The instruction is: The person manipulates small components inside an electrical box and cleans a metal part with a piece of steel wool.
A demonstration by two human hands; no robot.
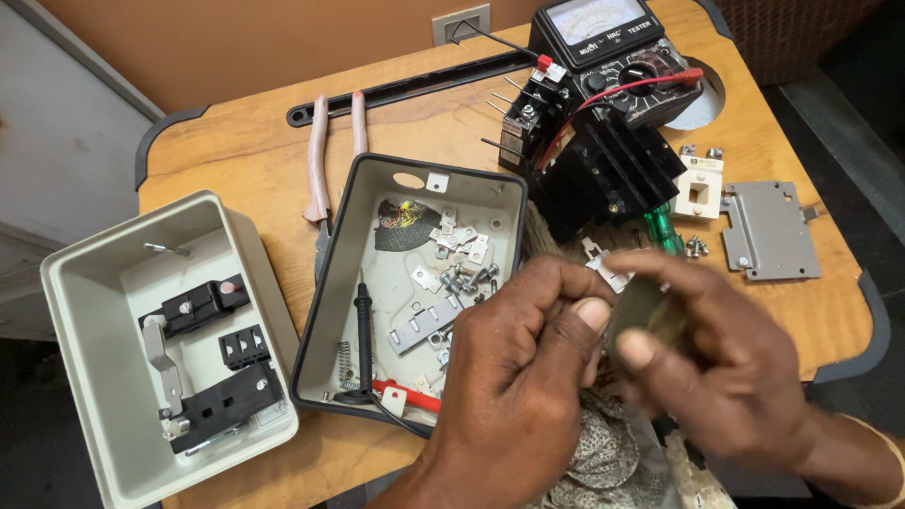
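- Left hand [523, 377] pinched a small metal part [603, 270], fingers clenched.
- Right hand [721, 363] gripped a blurred dark piece [646, 309], just beside the open lid tray [330, 311].

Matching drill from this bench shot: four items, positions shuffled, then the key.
1. analog multimeter
2. pliers
3. switch box
4. grey metal plate

A. far left, open, black blocks inside
B. right edge of the table
C. top of the table, red lead plugged in
D. between box and cover tray, pink handles

Pairs: 1-C, 2-D, 3-A, 4-B
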